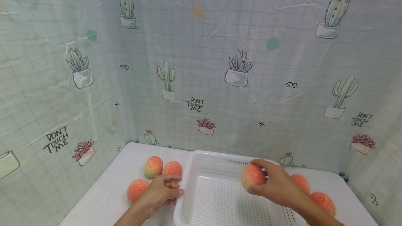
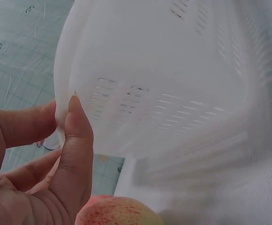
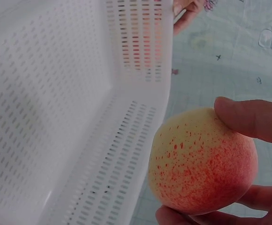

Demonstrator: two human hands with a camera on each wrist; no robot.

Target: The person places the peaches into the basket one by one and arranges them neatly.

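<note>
The head camera looks forward and down from above, at moderate distance, and it takes in the table, the basket, both the left hand and the right hand, and much of the printed sheet behind them. The left wrist camera sits very near to its hand and faces the side of the basket, while the right wrist camera looks from equally close past the held peach into the basket's inside. All three views share the basket, and the left hand also shows at the upper edge of the right wrist view.
</note>
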